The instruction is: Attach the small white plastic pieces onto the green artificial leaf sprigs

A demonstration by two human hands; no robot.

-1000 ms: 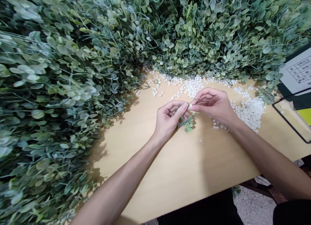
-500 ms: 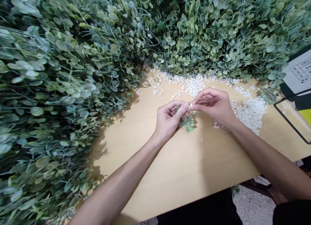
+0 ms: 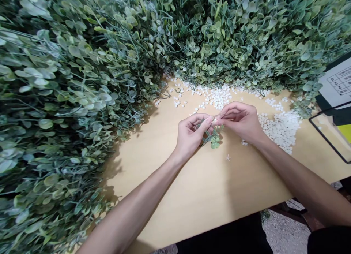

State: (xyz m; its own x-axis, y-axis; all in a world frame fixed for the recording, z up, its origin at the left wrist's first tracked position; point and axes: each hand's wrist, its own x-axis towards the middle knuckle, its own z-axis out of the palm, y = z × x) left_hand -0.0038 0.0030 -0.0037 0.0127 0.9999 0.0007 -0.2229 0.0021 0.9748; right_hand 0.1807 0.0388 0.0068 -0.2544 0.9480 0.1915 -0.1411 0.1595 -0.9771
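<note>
Above the middle of the table, my left hand (image 3: pixel 193 132) pinches a small sprig of artificial leaves (image 3: pixel 214 139) between thumb and forefinger; its green leaves hang below the fingers. My right hand (image 3: pixel 241 120) meets it from the right, thumb and fingertips closed on a tiny white piece (image 3: pixel 214 119) at the sprig's stem end. The piece is partly covered by fingertips, so how it sits on the stem cannot be made out. A small white star-shaped bit (image 3: pixel 228 157) lies on the table just below my hands.
Dense artificial greenery (image 3: pixel 82 63) is heaped along the left and back of the wooden table (image 3: pixel 170 195). Loose small white pieces (image 3: pixel 219 96) are scattered behind my hands, with a larger white pile (image 3: pixel 282 129) to the right. A printed sheet (image 3: pixel 340 82) stands at far right.
My right hand has shifted very slightly, its fingertips still against the stem end. The left hand keeps its pinch on the sprig.
</note>
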